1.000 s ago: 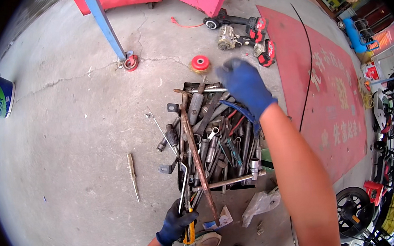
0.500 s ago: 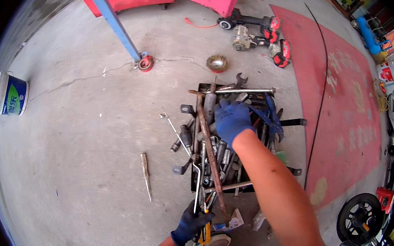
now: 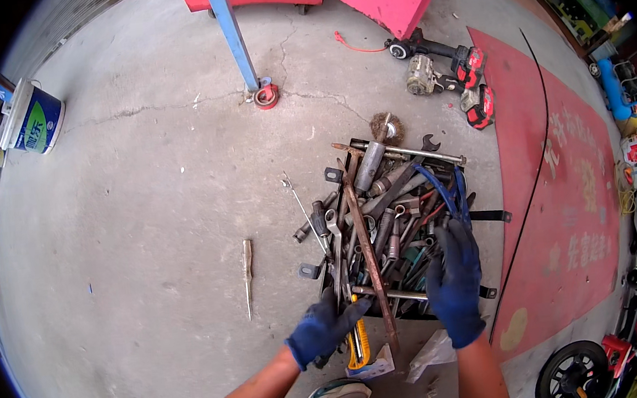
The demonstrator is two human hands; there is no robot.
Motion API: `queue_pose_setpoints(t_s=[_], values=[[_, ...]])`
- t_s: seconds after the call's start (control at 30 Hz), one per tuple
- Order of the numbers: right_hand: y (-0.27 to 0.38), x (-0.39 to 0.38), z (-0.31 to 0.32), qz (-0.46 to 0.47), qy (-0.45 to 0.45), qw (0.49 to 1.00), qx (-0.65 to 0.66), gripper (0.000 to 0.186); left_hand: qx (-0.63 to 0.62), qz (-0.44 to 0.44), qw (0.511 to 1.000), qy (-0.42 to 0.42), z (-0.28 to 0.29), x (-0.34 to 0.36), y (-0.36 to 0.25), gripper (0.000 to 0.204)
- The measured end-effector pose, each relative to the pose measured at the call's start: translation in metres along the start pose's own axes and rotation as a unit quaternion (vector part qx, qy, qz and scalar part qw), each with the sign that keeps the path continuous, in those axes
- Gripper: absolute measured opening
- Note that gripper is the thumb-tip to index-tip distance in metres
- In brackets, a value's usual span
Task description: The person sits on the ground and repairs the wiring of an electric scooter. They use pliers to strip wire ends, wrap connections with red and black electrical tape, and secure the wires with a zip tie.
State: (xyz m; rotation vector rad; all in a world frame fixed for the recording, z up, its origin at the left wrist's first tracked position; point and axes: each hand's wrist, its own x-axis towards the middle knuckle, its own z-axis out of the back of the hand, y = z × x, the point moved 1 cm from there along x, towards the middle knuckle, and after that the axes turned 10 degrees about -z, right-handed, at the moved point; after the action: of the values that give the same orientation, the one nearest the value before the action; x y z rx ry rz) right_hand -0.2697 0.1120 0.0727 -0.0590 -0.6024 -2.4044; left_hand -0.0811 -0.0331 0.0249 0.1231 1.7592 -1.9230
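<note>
An open dark box (image 3: 414, 318) on the floor is heaped with wrenches, sockets and other metal hand tools. At its near left corner my left hand (image 3: 320, 331), in a blue glove, is closed around a bundle of hand tools. Beside its fingers a yellow-framed tool (image 3: 361, 346) points down; its exact kind is unclear. Over the near right part of the heap, my gloved right hand (image 3: 456, 285) has its fingers stretched out, with nothing visibly gripped. Just beyond it are blue curved handles (image 3: 440, 191). A rusty bar (image 3: 367, 252) lies lengthwise across the heap.
Left of the box lies a screwdriver (image 3: 249, 278). A wire cup brush (image 3: 388, 127) touches the far side. Power tools (image 3: 440, 72) lie farther off, near a red tape roll (image 3: 266, 96) and a blue post (image 3: 232, 34). A red mat (image 3: 562, 175) extends to the right.
My right hand has drawn back from the far middle of the heap to its near right side. My left hand has shifted slightly up and right. The view has shifted.
</note>
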Motion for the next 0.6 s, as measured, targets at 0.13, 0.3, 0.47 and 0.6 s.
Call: queue_pose_setpoints(t_s=[0.13,0.3,0.47,0.6], values=[[0.008,-0.022,0.001,-0.011,0.003,0.998,-0.068,0.048,0.36,-0.053,0.931,0.018,0.047,-0.002,-0.033,0.053],[0.016,-0.035,0.019,-0.065,-0.007,0.996,-0.058,0.051,0.521,-0.174,0.827,-0.122,0.191,0.094,-0.015,0.036],[0.01,-0.084,0.074,-0.115,0.032,0.993,-0.016,0.041,0.421,-0.266,0.834,-0.238,0.237,0.299,-0.014,0.021],[-0.003,-0.164,0.108,-0.219,0.033,0.975,0.003,0.041,0.415,-0.178,0.875,-0.175,0.249,0.392,0.063,0.019]])
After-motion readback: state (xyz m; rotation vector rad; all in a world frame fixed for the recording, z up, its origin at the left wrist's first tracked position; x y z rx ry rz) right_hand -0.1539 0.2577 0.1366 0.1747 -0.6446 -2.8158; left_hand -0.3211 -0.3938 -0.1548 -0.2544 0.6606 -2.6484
